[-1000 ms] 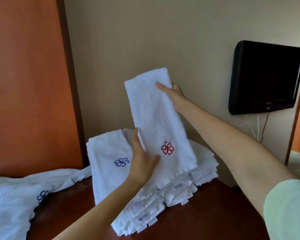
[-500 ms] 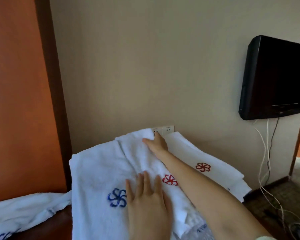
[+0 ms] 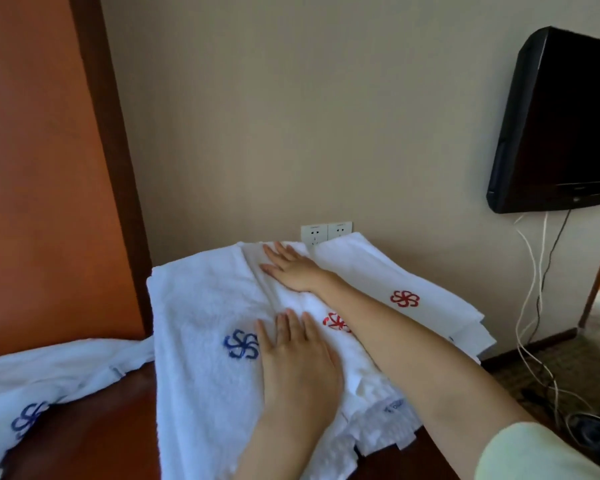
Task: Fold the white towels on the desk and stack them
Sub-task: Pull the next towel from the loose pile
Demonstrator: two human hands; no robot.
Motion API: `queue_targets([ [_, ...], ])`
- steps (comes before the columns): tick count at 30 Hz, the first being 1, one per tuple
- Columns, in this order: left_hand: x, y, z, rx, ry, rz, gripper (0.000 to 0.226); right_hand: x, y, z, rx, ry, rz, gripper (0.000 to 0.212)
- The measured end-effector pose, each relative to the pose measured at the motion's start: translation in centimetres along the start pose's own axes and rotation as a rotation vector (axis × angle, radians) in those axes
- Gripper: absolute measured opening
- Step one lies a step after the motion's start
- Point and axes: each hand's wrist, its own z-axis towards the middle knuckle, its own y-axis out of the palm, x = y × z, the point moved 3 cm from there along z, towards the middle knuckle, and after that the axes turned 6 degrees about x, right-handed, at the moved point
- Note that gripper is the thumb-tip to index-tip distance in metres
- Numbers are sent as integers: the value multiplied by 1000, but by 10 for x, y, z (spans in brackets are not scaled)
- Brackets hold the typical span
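Note:
A stack of folded white towels (image 3: 201, 341) lies on the dark wooden desk (image 3: 94, 445). The narrow folded towel with a red flower mark (image 3: 312, 306) lies on top, down the middle. My left hand (image 3: 298, 362) presses flat on its near part, fingers straight. My right hand (image 3: 291, 268) presses flat on its far end, near the wall. A towel with a blue mark (image 3: 239, 344) lies to the left, and another red-marked towel (image 3: 404, 298) to the right.
An unfolded white towel with a blue mark (image 3: 42, 382) lies crumpled on the desk's left. Behind the stack are wall sockets (image 3: 326, 232). A black television (image 3: 561, 126) hangs at right with cables (image 3: 534, 306) running to the floor. An orange wooden panel (image 3: 42, 168) stands at left.
The red-marked towel, held up in the air a second ago, now lies on the stack. Both hands have let go of it and press flat on it.

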Motion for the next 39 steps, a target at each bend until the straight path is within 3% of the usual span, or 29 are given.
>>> queue_targets([
  [2,0,5,1,-49,12,17,60,-4,-2,-14,-23,6,23,58],
  [7,2,-4,1,-107,56,59,56,5,-10,-71,-94,-43,-116,49],
  [9,1,-15,-5,-111,95,17,54,8,-14,-97,-81,-49,-154,56],
  [11,-8,-26,-22,-86,204,-70,52,6,-21,-120,-102,-18,-123,57],
  [14,-43,-32,-68,-9,375,-232,51,-14,-38,-137,7,78,34,45],
  [16,-86,-31,-103,90,301,-361,57,-51,-45,-138,160,35,56,39],
  [18,-142,-27,-135,130,115,-414,64,-111,-44,-142,319,-104,120,34],
  [21,-237,-10,-182,9,-232,-249,70,-215,-17,-161,428,-383,200,29],
  [24,-315,16,-231,-199,-488,-109,78,-295,42,-166,291,-509,293,30],
  [27,-357,41,-268,-210,-651,-258,66,-347,112,-160,74,-463,354,40],
  [31,-366,57,-271,-11,-630,-366,36,-386,173,-143,-6,-436,218,66],
  [35,-365,53,-261,59,-496,-298,15,-392,183,-123,15,-473,-23,84],
  [37,-364,48,-262,61,-420,-271,8,-391,180,-118,36,-478,-47,69],
  [39,-370,41,-270,111,-435,-295,13,-389,173,-113,112,-492,-52,38],
])
